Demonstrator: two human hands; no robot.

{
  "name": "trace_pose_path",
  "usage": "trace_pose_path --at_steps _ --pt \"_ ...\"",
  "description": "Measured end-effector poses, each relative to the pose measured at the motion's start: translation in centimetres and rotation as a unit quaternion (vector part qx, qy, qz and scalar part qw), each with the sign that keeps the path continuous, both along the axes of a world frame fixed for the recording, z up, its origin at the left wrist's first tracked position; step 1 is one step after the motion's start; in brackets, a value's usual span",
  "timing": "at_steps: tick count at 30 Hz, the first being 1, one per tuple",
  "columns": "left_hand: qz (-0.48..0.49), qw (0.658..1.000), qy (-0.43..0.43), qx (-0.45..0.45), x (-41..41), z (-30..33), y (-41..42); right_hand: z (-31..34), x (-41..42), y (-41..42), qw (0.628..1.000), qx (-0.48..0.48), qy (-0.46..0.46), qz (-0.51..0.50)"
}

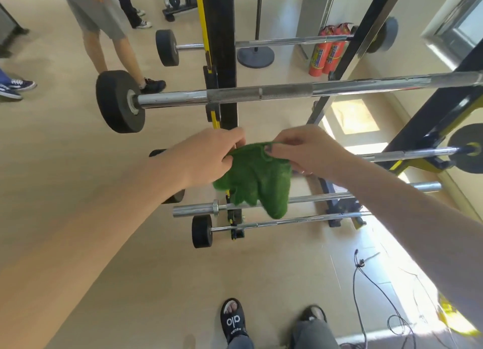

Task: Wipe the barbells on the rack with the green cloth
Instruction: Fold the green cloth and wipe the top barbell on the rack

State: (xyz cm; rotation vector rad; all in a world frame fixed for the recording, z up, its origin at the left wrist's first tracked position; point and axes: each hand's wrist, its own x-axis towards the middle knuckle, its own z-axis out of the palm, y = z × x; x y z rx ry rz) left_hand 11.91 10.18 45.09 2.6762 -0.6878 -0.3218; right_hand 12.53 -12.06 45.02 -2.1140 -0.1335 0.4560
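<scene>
1. head view: green cloth (257, 177) hangs in the air between both hands, in front of the black rack upright (220, 47), just below the knurled barbell (261, 93).
2. left hand (209, 157) fingers pinch the cloth's upper left edge; right hand (303, 148) fingers pinch the upper right edge. neither hand is free.
3. cloth looks like soft, fuzzy terry; limp, light, drooping in loose folds. likely easy to bunch in one palm and wrap round a bar.
4. barbell: chrome steel, round shaft, rough knurling mid-span, smooth sleeve toward the black rubber end weight (120, 101). stiff and heavy, seated in the rack; judged better wiped in place than lifted.
5. lower bars (300, 199) also chrome and smooth, partly behind the hanging cloth.
6. floor (78, 165) pale, matte.
</scene>
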Motion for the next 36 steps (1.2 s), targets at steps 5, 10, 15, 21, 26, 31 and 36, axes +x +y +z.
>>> trace_pose_path --at_steps 5,10,15,21,26,31,36 --pt "0.013 0.977 -0.212 -0.032 3.9 3.2 -2.9 4.1 4.2 -2.0 0.993 0.098 -0.032 -0.062" --pt "0.133 0.906 -0.397 -0.061 10.4 4.8 -5.5 5.5 12.8 -1.8 0.962 0.118 -0.165 -0.184" --pt "0.136 0.911 -0.386 0.047 12.1 0.2 -5.2 -0.1 14.1 -0.2 0.888 -0.314 -0.327 0.077" --pt "0.137 0.920 -0.358 0.077 12.6 -2.5 -3.0 -2.0 13.9 1.7 0.775 -0.479 -0.387 0.142" --pt "0.152 0.928 -0.334 0.061 12.5 -2.6 -3.6 -0.8 16.9 2.8 0.866 -0.420 -0.249 0.109" --pt "0.150 0.928 -0.332 0.081 12.3 -2.6 -3.7 0.3 21.1 3.3 0.924 -0.333 0.111 0.148" --pt "0.163 0.927 -0.328 0.084 12.3 -2.6 -3.7 -1.7 17.9 3.3 0.891 -0.390 -0.202 0.115"
